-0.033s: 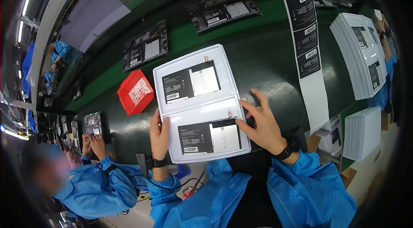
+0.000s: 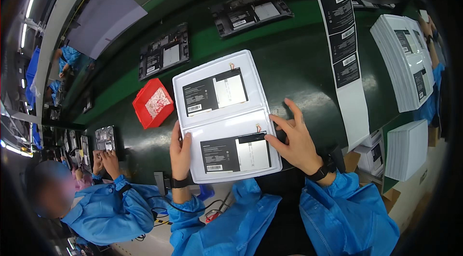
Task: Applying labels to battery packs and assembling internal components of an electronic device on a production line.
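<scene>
A white plastic tray (image 2: 219,124) with two compartments lies tilted in front of me. Each compartment holds a flat battery pack, black and silver with a short wire lead: the far battery (image 2: 215,93) and the near battery (image 2: 235,153). My left hand (image 2: 180,154) grips the tray's near left edge, thumb over the rim and fingers along the outside. At the right edge is my right hand (image 2: 296,142), its fingers apart. Its index fingertip touches the rim, and its thumb reaches the near battery's upper right corner.
A red bin (image 2: 153,104) of small white pieces stands left of the tray. Opened devices (image 2: 251,13) lie on the green line beyond. A label strip (image 2: 345,58) hangs at right, near stacked trays (image 2: 402,63). At left a co-worker (image 2: 113,207) handles another device.
</scene>
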### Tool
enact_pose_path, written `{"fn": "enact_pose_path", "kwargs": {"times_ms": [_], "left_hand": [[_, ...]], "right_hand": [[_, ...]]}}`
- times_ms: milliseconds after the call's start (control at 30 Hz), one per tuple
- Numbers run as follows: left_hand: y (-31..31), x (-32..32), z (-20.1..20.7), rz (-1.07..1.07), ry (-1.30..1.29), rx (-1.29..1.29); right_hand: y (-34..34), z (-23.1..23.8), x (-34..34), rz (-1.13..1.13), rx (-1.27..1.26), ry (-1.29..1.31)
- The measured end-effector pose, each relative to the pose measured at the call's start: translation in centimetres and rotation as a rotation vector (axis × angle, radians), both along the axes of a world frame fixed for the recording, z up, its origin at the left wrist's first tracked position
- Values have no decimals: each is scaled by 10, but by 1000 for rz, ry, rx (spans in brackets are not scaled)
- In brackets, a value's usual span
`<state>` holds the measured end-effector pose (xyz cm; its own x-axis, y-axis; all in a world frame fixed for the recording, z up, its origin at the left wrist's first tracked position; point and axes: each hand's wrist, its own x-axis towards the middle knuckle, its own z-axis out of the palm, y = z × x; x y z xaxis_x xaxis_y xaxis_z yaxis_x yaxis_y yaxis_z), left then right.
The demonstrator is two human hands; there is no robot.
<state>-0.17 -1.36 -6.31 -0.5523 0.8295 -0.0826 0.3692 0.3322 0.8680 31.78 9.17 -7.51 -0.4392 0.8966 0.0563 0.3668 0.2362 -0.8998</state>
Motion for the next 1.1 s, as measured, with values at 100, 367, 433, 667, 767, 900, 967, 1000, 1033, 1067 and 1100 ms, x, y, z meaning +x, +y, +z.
{"fn": "enact_pose_path", "kwargs": {"times_ms": [100, 367, 433, 667, 767, 900, 967, 1000, 1033, 1067, 1100], "left_hand": [[-11, 6, -11, -26, -111, 109], [-35, 136, -6, -94, -169, -25], [-9, 116, -5, -117, 131, 9], [141, 75, 0, -620, 394, 8], [137, 84, -6, -606, 491, -89], [135, 95, -12, -582, 424, -182], [136, 105, -17, -646, 353, -156], [137, 109, -15, -650, 346, -150], [138, 111, -10, -680, 275, -298], [139, 116, -2, -710, 205, -451], [137, 128, 2, -712, 199, -447]], "right_hand": [[-14, -8, 9, 74, -7, 14], [-61, -28, 97, -585, 20, 33], [-75, -28, 105, -774, -9, -41], [-137, -63, 100, -626, -1098, 1105], [-142, -51, 90, -691, -930, 1171], [-162, -45, 86, -792, -664, 1238], [-170, -32, 102, -841, -621, 1161], [-171, -28, 112, -843, -579, 1103], [-172, -22, 124, -844, -571, 1096], [-173, -17, 132, -863, -497, 1049], [-173, -13, 143, -877, -422, 1001]]}}
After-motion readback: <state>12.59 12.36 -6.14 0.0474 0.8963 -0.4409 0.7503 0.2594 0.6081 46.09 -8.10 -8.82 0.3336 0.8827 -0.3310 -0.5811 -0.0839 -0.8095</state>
